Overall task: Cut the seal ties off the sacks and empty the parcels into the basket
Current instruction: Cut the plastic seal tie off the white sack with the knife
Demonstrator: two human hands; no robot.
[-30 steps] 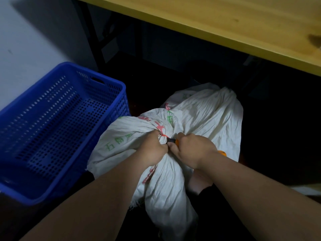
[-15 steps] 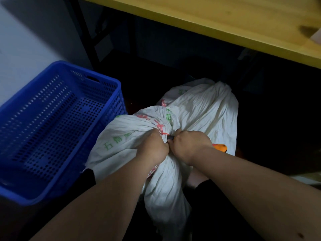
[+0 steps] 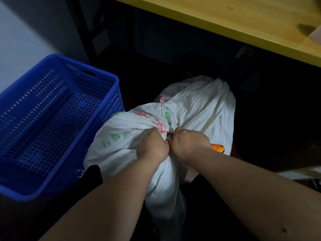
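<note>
Both hands (image 3: 171, 145) clench the sack (image 3: 125, 136) neck beside the basket (image 3: 107, 79) rim.

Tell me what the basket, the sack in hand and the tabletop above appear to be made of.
Basket: moulded blue plastic, slightly glossy, going by its perforated walls and cut-out handle. Sack: probably woven plastic cloth, matte white, finely creased, with green and red print and frayed threads at one edge. Tabletop: looks like pale wood with a smooth finish; a knot and grain show.

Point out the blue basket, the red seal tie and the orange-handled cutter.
blue basket (image 3: 97, 73): head view, far rim.
red seal tie (image 3: 163, 131): head view, strand at the sack's neck.
orange-handled cutter (image 3: 218, 147): head view, handle end.
</note>
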